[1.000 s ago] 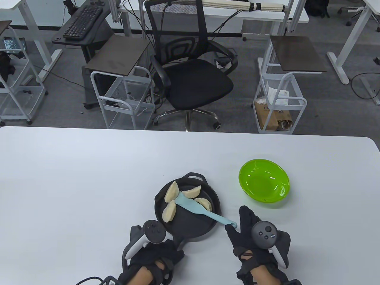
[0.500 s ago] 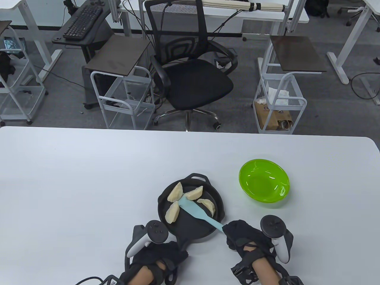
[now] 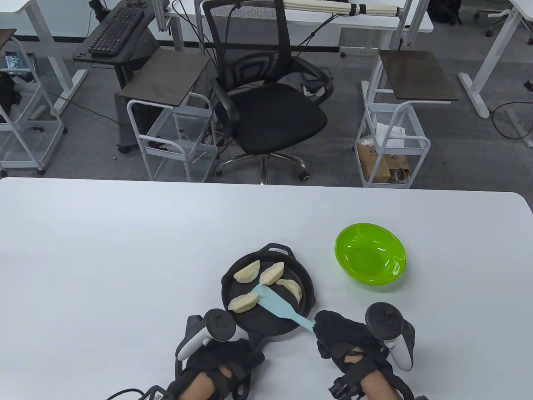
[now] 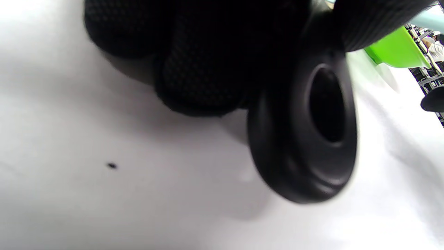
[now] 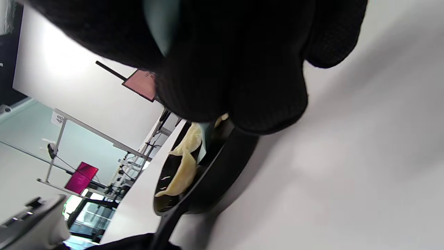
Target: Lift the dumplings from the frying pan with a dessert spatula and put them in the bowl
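We are gripping the spatula [image 3: 278,304] right-handed, left hand [image 3: 220,358] holding the pan [image 3: 306,287] handle; the blade has slid back, now nudging the 8 o'clock dumpling [image 3: 243,302].

Right hand [image 3: 339,339] grips spatula [image 3: 277,303], blade touching near-left dumpling [image 3: 242,302] in frying pan [image 3: 306,298]; left hand [image 3: 225,360] holds pan handle.

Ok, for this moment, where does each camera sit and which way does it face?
Table view: above the table, looking down at frying pan, bowl, both gloved hands and forearms.
Left wrist view: under left hand, low over the table, facing the bowl; pan handle's end fills it.
Right wrist view: tilted under right hand, facing the pan.
Shared: pan in all.
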Available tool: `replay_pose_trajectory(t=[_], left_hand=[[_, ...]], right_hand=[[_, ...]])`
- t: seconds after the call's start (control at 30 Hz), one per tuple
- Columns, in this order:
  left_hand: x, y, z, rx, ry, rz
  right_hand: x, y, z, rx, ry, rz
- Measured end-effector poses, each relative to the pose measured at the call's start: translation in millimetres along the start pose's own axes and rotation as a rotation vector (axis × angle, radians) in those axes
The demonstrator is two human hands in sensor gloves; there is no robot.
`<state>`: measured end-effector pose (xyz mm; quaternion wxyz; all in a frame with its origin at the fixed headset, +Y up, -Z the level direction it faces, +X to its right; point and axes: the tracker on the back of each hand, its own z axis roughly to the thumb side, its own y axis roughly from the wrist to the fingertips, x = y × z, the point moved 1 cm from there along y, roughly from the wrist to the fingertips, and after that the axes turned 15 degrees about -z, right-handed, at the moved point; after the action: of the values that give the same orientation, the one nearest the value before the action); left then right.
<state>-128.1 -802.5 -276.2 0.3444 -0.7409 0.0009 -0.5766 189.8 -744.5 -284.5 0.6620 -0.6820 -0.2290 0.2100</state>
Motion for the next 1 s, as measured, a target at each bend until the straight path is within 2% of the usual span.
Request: replay_pose_trajectory(t=[0.13,0.33,0.43,0.57,0.67,1.0], left_hand=[[0,0,0,-0.001,-0.002,-0.002],[-1,0,-1,-0.001,-0.008,-0.006],[-1,0,-1,-0.002,-0.01,-0.009],[-1,0,-1,-0.003,-0.015,-0.014],[-2,0,-2,-0.005,-0.014,-0.016],[-2,0,-2,-0.006,-0.017,-0.019]], right_hand=[[6,-5,7,0.064,-0.022,-0.071],[29,-17,23,0.209,-0.085,-0.284],[41,-25,29,0.27,-0.101,-0.347],[53,-33,35,0.332,-0.117,-0.343],[44,-35,35,0.337,-0.105,-0.298],[6,-26,25,0.34,-0.167,-0.298]])
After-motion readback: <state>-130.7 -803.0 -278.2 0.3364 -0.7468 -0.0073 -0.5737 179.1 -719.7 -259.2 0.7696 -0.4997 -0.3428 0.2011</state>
